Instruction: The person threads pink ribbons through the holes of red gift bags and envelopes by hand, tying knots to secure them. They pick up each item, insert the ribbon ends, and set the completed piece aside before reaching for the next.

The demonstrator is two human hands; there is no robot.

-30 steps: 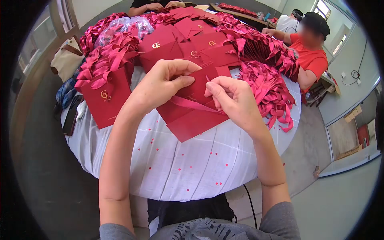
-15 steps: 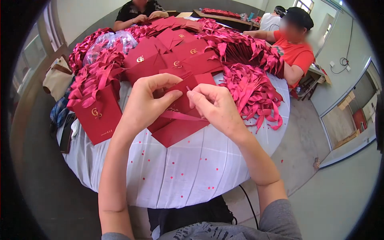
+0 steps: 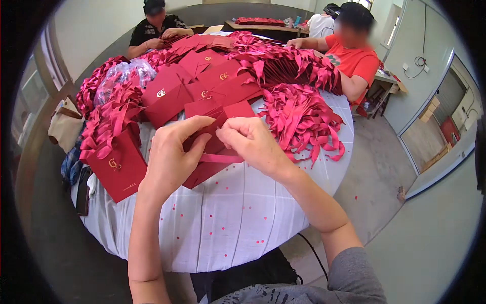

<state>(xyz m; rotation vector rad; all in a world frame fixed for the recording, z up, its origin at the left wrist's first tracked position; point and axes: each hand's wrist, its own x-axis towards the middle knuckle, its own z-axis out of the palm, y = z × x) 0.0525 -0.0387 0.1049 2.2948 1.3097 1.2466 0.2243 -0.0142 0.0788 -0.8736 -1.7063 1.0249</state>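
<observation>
In the middle of the head view, my left hand is closed around the edge of a red paper gift bag, thumb toward me and fingers behind. My right hand pinches at the bag's upper part with thumb and forefinger; it closes on a ribbon end, now mostly covered by the fingertips. A pink ribbon stretches across the bag's front below both hands. More flat red bags with gold emblems lie fanned out just beyond my fingers.
A heap of ribboned bags lies right, a standing red bag left. Clear plastic wrap sits behind it. Red dots speckle the white tablecloth. One person in orange and another in black work across the table.
The view has shifted, so the table and bags sit lower and further left. My right fingers have drawn in closer to the bag, and the ribbon tip seen before is now hidden.
</observation>
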